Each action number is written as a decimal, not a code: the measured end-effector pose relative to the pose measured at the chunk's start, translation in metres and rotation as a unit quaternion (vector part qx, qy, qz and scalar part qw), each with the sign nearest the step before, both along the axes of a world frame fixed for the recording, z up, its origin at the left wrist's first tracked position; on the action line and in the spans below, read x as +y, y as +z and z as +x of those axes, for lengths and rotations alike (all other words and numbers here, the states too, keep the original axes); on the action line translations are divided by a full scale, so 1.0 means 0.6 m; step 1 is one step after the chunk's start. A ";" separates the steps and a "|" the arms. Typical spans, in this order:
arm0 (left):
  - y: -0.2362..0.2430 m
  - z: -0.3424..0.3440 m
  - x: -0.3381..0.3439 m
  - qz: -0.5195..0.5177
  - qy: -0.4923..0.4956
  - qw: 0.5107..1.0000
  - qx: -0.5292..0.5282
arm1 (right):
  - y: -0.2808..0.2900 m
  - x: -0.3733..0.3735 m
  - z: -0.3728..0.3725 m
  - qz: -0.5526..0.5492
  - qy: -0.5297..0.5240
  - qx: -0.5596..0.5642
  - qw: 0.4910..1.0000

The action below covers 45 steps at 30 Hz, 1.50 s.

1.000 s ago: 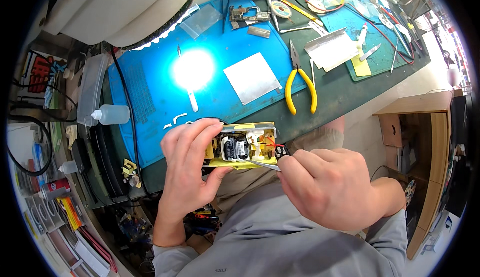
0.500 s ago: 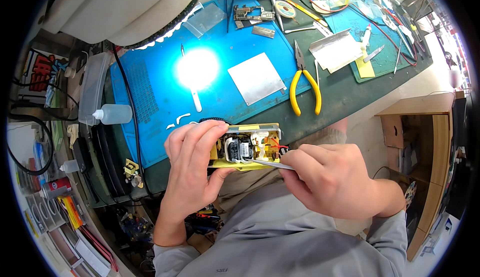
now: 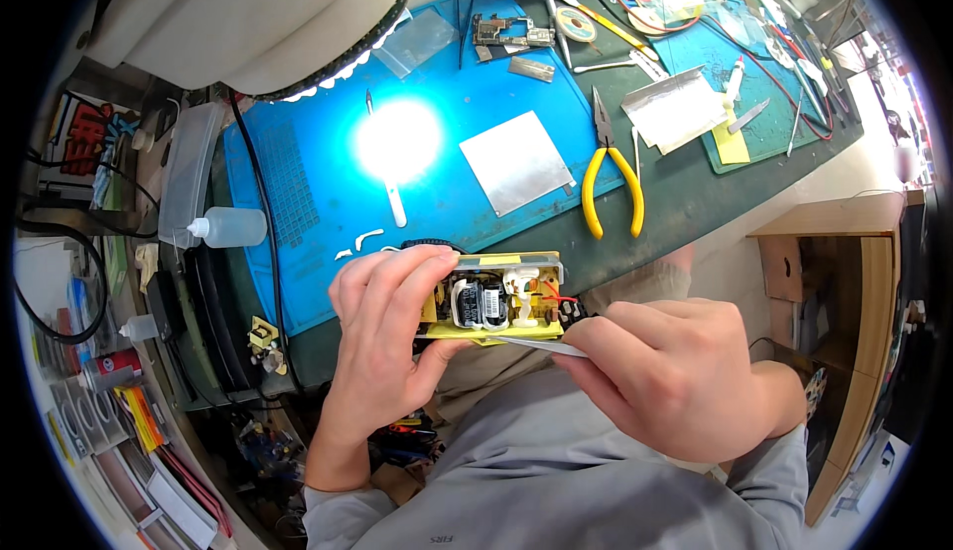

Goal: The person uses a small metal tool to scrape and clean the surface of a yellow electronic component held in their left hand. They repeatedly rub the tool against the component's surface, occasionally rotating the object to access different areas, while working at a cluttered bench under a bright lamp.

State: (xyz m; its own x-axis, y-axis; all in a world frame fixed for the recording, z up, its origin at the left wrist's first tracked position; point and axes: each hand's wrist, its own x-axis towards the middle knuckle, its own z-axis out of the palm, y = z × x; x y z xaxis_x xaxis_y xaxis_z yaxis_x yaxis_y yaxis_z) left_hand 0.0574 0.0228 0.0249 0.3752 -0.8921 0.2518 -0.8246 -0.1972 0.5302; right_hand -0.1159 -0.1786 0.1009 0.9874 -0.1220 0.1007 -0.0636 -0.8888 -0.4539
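My left hand (image 3: pixel 382 346) grips a small open power-supply assembly (image 3: pixel 481 302) by its left end, fingers over the top edge and thumb underneath. The assembly has yellow sheeting, a dark capacitor with a label, white glue and red wires at its right end. My right hand (image 3: pixel 670 381) is closed around a thin silver metal tool (image 3: pixel 541 344), whose tip lies at the lower yellow edge near the middle. Above the assembly, a blue mat (image 3: pixel 318 282) bears a square silver plate (image 3: pixel 514 161) and small white scraps (image 3: pixel 367 236).
A bright glare covers a white-handled tool (image 3: pixel 397 205). A lamp (image 3: pixel 248 14) overhangs the upper left. Yellow-handled pliers (image 3: pixel 613 193) lie right of the plate, near folded metal sheet (image 3: pixel 670 103). A bottle (image 3: pixel 228 225) and black cable sit left. A wooden cabinet (image 3: pixel 824 222) stands lower right.
The tool tip has moved from inside the assembly down onto its lower edge. The assembly, both hands and the bench items appear slightly further right in the picture.
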 end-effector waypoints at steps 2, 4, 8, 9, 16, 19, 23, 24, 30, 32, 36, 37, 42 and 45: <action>0.000 0.000 -0.001 -0.001 -0.001 1.000 -0.001 | -0.004 0.002 0.002 -0.008 -0.001 0.007 1.000; 0.001 0.000 -0.001 -0.001 -0.001 1.000 -0.002 | -0.003 0.001 -0.001 -0.014 -0.006 0.019 1.000; 0.001 -0.001 -0.002 0.000 0.000 1.000 -0.003 | -0.008 0.002 -0.001 -0.016 -0.005 0.022 1.000; 0.001 -0.001 -0.002 0.001 0.000 1.000 -0.003 | -0.009 0.002 -0.002 -0.010 -0.009 0.024 1.000; -0.002 -0.002 0.000 0.007 0.000 1.000 -0.012 | -0.010 0.000 -0.001 -0.010 -0.006 0.037 0.999; -0.003 0.001 0.002 0.015 -0.004 1.000 -0.020 | -0.013 -0.001 0.002 0.003 -0.008 0.029 1.000; -0.002 0.000 0.002 0.021 -0.002 1.000 -0.021 | -0.020 -0.009 0.002 0.040 -0.008 0.034 0.999; -0.002 -0.001 0.002 0.021 -0.002 1.000 -0.022 | -0.023 -0.013 0.003 0.059 -0.007 0.037 0.998; 0.003 0.000 -0.001 0.031 -0.001 0.999 0.005 | -0.057 -0.027 -0.005 0.191 -0.012 0.021 0.981; 0.004 0.001 -0.001 0.032 -0.001 0.999 0.004 | -0.064 -0.030 -0.007 0.225 -0.012 0.019 0.974; 0.005 0.002 0.001 0.037 -0.007 0.999 0.006 | -0.084 -0.036 -0.013 0.258 -0.005 0.014 0.966; 0.005 0.002 0.000 0.039 -0.007 0.999 0.005 | -0.089 -0.037 -0.015 0.260 -0.005 0.009 0.965; 0.006 0.002 -0.001 0.043 -0.012 0.999 0.002 | -0.123 -0.036 -0.018 0.277 0.002 -0.048 0.960; 0.005 0.002 0.001 0.044 -0.012 0.999 -0.002 | -0.136 -0.039 -0.019 0.271 0.012 -0.074 0.960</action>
